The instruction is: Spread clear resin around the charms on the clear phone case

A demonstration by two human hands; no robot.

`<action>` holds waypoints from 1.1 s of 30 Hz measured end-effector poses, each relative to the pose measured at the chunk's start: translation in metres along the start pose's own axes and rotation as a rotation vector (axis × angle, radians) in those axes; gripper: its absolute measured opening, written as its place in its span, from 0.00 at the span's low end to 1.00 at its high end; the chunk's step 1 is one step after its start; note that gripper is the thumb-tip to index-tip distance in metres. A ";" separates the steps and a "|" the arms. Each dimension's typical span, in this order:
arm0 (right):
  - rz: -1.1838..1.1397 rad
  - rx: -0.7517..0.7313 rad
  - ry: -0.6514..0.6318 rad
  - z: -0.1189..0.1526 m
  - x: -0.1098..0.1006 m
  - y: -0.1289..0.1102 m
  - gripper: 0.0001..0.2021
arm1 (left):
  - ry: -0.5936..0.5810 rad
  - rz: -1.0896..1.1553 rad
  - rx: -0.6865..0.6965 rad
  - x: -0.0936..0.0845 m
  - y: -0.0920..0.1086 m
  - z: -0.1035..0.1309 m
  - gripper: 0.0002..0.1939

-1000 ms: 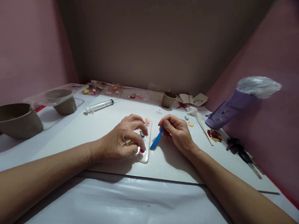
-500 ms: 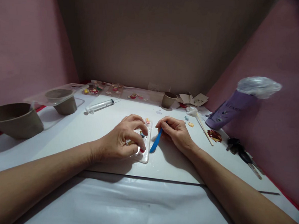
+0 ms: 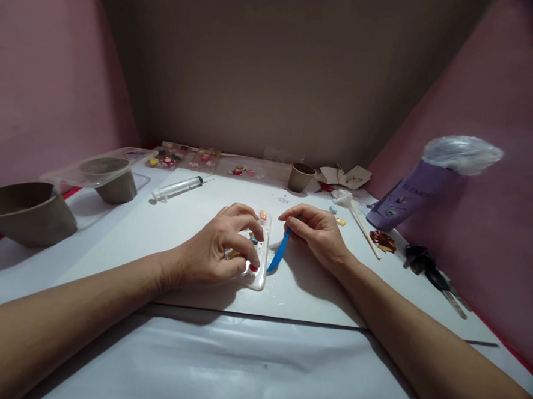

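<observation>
A clear, shiny phone case (image 3: 256, 281) with small colourful pieces on it lies on the white board. My left hand (image 3: 221, 242) rests over the case, its fingers spread and curved onto it, covering much of its left side. In my right hand (image 3: 316, 232), thumb and fingers pinch the top of a blue plastic knife (image 3: 280, 251). The blade points down and its tip is at the right edge of the case. A pink and yellow piece (image 3: 263, 214) sits at the case's far end.
A syringe (image 3: 177, 189) lies behind my left hand. Pots (image 3: 26, 215) stand at left, a small cup (image 3: 301, 179) at the back. On the right are a wooden stick (image 3: 364, 231), a purple container (image 3: 397, 195) and dark-handled tools (image 3: 433, 275).
My right hand has shifted slightly, its fingers somewhat straighter, and the blue knife is tilted a little more. My left hand has not visibly moved.
</observation>
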State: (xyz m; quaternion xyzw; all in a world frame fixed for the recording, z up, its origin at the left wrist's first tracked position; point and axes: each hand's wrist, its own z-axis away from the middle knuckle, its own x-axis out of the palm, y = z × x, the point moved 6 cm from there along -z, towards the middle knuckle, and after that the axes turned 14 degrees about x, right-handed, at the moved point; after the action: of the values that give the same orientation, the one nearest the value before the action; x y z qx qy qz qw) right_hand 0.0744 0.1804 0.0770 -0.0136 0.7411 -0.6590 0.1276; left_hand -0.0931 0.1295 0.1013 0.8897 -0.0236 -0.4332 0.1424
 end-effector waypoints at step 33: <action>0.080 0.131 -0.193 0.002 0.011 0.007 0.09 | 0.034 0.023 0.005 0.001 0.000 0.001 0.17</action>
State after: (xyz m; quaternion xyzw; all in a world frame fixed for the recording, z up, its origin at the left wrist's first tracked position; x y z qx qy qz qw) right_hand 0.0651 0.1774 0.0686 -0.0390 0.6809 -0.6958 0.2254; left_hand -0.0932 0.1294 0.0999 0.8968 -0.0322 -0.4165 0.1456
